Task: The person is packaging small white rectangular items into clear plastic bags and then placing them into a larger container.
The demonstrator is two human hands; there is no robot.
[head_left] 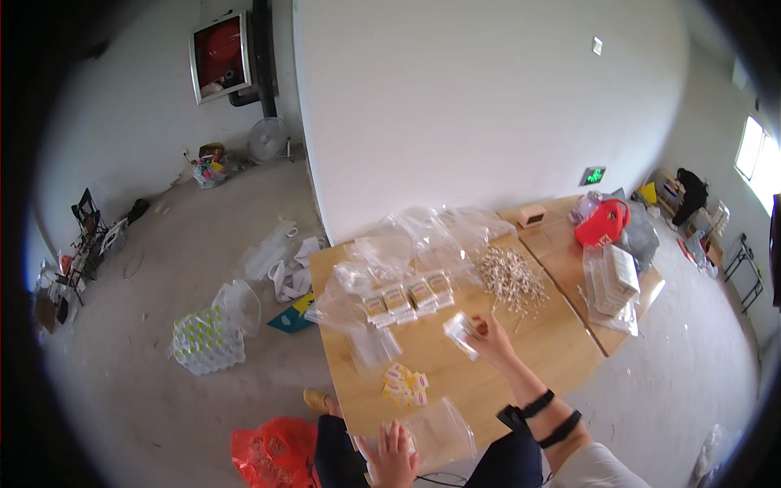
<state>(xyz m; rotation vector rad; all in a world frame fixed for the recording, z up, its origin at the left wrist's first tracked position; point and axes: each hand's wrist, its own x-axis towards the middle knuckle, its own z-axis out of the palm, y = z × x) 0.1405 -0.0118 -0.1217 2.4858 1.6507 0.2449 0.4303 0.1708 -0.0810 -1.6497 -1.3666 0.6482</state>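
My right hand (490, 337) pinches a small clear packet (461, 335) above the middle of the wooden table (537, 350). The packet is blurred, with whitish and yellowish contents. Near the front edge my left hand (392, 457) lies with its fingers stretched out, touching a flat clear plastic bag (439, 431). Just beyond it are several yellow-and-white cards (404, 385) in a loose heap. Filled packets with printed yellow labels (407, 299) stand in a row farther back. To their right spreads a pile of small white sticks (512, 279), possibly cotton swabs.
Clear plastic bags (423, 236) lie heaped along the wall side. On the right stand a red bag (602, 224), wrapped white packs (612, 281) and a small pink box (532, 215). A red plastic bag (275, 451) and a bottle pack (207, 340) rest on the floor at left.
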